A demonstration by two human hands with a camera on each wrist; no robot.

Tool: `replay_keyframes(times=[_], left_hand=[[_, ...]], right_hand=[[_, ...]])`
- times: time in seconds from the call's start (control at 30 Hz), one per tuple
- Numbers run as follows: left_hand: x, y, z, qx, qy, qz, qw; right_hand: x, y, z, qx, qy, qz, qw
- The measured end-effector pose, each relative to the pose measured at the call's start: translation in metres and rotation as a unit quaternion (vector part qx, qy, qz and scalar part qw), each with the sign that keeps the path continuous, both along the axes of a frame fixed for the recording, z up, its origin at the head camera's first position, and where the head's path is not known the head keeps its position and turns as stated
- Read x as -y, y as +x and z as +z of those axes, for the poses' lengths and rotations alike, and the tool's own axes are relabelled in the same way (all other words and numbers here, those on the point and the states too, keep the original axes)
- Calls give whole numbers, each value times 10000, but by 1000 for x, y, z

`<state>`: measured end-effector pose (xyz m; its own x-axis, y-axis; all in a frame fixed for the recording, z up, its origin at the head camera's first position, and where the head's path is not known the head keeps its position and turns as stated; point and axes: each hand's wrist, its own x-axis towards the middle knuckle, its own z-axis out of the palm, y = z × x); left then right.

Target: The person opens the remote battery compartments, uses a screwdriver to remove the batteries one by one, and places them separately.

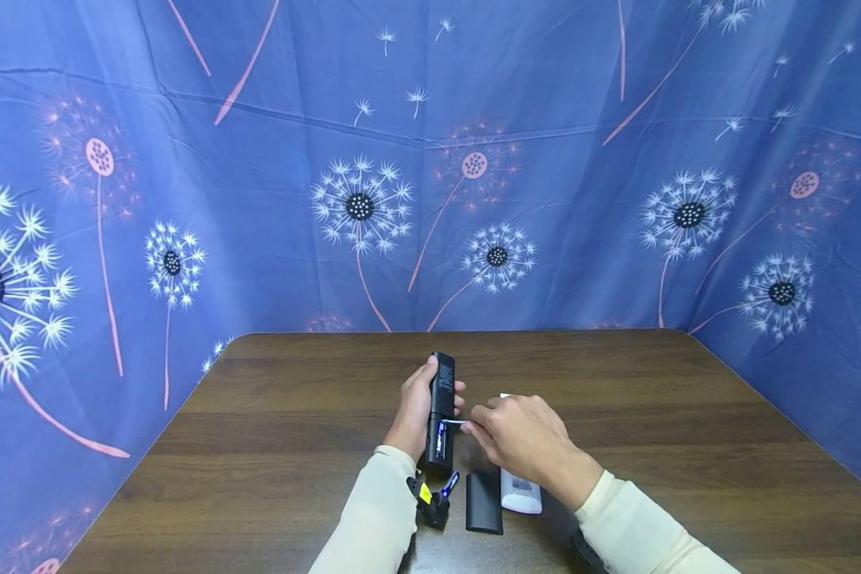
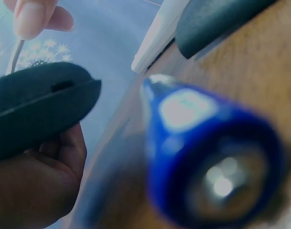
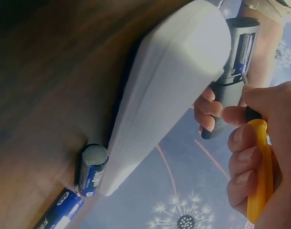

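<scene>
My left hand (image 1: 410, 410) grips a black remote control (image 1: 442, 384), its back facing up and its battery bay uncovered. A blue battery (image 1: 441, 440) lies in the bay. With curled fingers my right hand (image 1: 527, 438) holds a screwdriver by its yellow handle (image 3: 261, 186). The thin metal shaft (image 1: 455, 422) reaches the upper end of the bay, at the battery's end; exact contact is too small to tell. Below the remote, near my left wrist, is a loose blue battery (image 1: 450, 484), which looms large and blurred in the left wrist view.
A black battery cover (image 1: 484, 504) lies on the brown table (image 1: 258, 478), beside a white remote (image 1: 521, 498) partly under my right hand. Two blue batteries, one upright (image 3: 92, 174) and one farther down (image 3: 62, 210), are near the white remote. A blue dandelion-print cloth (image 1: 258, 239) hangs behind.
</scene>
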<state>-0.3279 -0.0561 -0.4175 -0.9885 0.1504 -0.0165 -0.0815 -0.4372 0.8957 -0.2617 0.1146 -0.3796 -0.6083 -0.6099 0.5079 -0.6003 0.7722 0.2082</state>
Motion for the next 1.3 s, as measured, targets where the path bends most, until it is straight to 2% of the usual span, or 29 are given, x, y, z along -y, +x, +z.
replay_keyframes(times=[0.23, 0.53, 0.87, 1.3], left_hand=[[-1, 1, 0, 10, -128, 7, 9999], [-6, -1, -1, -10, -19, -7, 10000], [-2, 0, -1, -49, -61, 9, 10000], [-6, 5, 0, -76, -148, -18, 9999]], right_hand=[[-2, 0, -2, -67, -7, 1, 10000], [-4, 1, -2, -99, -15, -26, 9999], [-3, 0, -1, -115, 29, 57, 9999], [-8, 6, -3, -101, -50, 40, 9999]])
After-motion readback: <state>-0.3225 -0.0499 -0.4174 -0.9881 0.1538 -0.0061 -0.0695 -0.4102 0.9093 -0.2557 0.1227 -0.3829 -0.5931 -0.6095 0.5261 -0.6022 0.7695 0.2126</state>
